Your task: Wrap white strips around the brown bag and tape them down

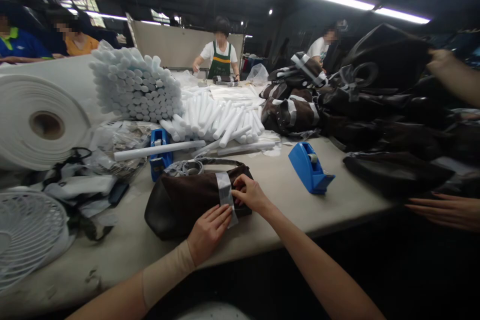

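Observation:
A dark brown and black handbag (176, 205) lies on the table in front of me, with its handle folded along the far side. Around its body runs a whitish, semi-clear wrapping strip (224, 186). My left hand (210, 232) rests flat on the near part of the strip, fingers stretched out. Curled at the strip's right edge is my right hand (250, 195), its thumb and fingers closed in a pinch there. Just behind the bag stands a blue tape dispenser (161, 160), with a white tube (159, 151) lying across it.
Another blue tape dispenser (310, 167) stands to the right. White tubes (221, 120) are heaped behind. A white roll (22, 125) and a fan (30, 240) are at left. Dark bags (296, 110) pile up at right, beside a co-worker's hand (446, 210). Other people work farther back.

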Demonstrator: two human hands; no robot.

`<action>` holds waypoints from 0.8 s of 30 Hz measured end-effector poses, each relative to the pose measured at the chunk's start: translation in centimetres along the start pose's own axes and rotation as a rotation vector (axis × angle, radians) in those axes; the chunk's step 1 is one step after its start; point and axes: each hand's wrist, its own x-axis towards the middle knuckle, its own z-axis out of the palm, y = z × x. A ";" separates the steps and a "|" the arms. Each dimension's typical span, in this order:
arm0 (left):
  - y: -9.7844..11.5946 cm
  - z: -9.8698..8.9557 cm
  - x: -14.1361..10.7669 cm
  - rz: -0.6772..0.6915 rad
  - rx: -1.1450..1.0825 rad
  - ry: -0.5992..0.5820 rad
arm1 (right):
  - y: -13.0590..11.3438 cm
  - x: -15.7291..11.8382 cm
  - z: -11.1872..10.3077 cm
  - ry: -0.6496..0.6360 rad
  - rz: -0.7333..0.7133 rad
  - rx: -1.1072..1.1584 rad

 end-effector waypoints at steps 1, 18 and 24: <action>0.0 0.0 0.0 0.002 -0.003 -0.001 | -0.2 0.2 -0.4 0.055 -0.078 -0.030; 0.4 0.2 -0.3 -0.037 0.024 -0.107 | 0.0 0.9 -1.6 0.085 -0.389 -0.191; 0.9 0.2 -0.6 -0.042 0.078 -0.221 | 2.5 -5.2 -1.0 0.074 -0.528 -0.311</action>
